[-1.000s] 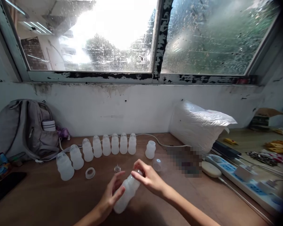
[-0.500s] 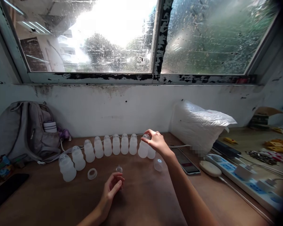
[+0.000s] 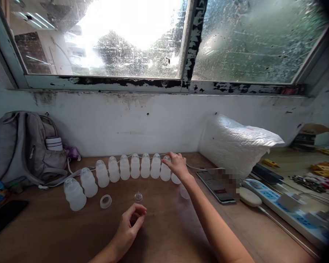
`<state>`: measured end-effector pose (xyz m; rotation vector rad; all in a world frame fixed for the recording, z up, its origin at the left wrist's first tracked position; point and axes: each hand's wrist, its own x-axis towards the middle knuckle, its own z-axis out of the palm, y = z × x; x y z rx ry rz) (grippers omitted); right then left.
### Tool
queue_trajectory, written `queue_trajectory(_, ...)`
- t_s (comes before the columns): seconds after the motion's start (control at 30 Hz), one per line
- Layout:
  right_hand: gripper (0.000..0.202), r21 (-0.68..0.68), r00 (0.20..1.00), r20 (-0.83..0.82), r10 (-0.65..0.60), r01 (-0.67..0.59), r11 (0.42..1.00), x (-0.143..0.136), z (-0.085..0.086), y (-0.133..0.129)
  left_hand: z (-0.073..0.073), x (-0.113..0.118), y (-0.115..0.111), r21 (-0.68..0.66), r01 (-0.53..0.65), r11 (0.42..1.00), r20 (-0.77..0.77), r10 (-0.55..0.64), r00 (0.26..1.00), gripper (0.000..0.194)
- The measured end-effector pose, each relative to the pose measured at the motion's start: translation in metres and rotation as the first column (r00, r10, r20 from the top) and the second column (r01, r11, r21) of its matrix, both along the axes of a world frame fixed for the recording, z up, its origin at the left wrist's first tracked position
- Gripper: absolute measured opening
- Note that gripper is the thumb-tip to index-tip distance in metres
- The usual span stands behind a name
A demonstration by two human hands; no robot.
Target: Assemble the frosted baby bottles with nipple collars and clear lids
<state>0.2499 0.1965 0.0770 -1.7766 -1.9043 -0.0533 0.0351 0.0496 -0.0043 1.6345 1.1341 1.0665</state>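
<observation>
Frosted white baby bottles with clear domed caps stand in a curved row. My right hand (image 3: pixel 177 164) grips the top of a baby bottle (image 3: pixel 165 173) near the row's right end, thumb in front. Another bottle (image 3: pixel 176 178) is partly hidden behind the wrist. My left hand (image 3: pixel 130 223) is above the table, fingers loosely curled, a small gap between thumb and index finger, nothing held. Just beyond it lies a clear bottle nipple (image 3: pixel 138 196). A white ring collar (image 3: pixel 106 201) lies left of that. Beside my right forearm is a clear cap (image 3: pixel 184 193), partly covered.
A grey backpack (image 3: pixel 30 146) leans at the back left, with a black phone (image 3: pixel 7 221) before it. On the right are another phone (image 3: pixel 216 187), a round cream pad (image 3: pixel 250 197), a power strip (image 3: pixel 282 208) with cables, and a silvery padded bag (image 3: pixel 233 146).
The bottle in my right hand has shifted slightly left, closing the gap to its neighbour in the row. My left hand has drawn back from the nipple, uncovering it. The view has tilted slightly.
</observation>
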Motion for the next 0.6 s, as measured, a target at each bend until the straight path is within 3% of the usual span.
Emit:
queue_trajectory(0.07,0.03,-0.006,1.0,0.0,-0.009,0.009,1.0,-0.001,-0.001,0.0,0.004,-0.005,0.003,0.147,0.043,0.988,-0.159,-0.019,0.987,0.016)
queue_trajectory(0.17,0.033,-0.031,1.0,-0.009,-0.027,0.027,0.999,0.001,-0.003,0.001,0.013,-0.009,0.004,0.36,0.238,0.902,-0.46,-0.05,0.886,0.021)
queue_trajectory(0.27,0.037,-0.039,0.999,-0.035,-0.028,0.027,0.999,0.003,-0.003,0.001,0.023,-0.01,0.002,0.369,0.37,0.853,-0.677,-0.026,0.735,0.026)
queue_trajectory(0.33,0.038,0.009,0.997,-0.078,-0.008,0.008,1.0,0.003,0.001,-0.001,0.029,-0.013,0.004,0.332,0.331,0.883,-0.74,0.026,0.672,0.029)
queue_trajectory(0.4,0.036,0.142,0.989,-0.142,0.038,-0.018,0.99,0.0,0.01,-0.006,0.036,-0.023,0.01,0.273,0.248,0.929,-0.786,0.067,0.615,0.036)
queue_trajectory(0.5,0.03,0.332,0.958,-0.226,0.179,-0.097,0.938,-0.012,0.024,-0.02,0.045,-0.05,0.023,0.143,0.103,0.984,-0.852,0.069,0.519,0.042)
queue_trajectory(0.53,0.028,0.318,0.939,-0.247,0.242,-0.157,0.935,-0.018,0.027,-0.026,0.047,-0.06,0.027,0.109,0.062,0.992,-0.863,0.064,0.502,0.044)
queue_trajectory(0.6,0.026,0.131,0.888,-0.273,0.371,-0.348,0.928,-0.031,0.026,-0.037,0.047,-0.081,0.036,0.077,0.014,0.997,-0.863,0.06,0.501,0.048)
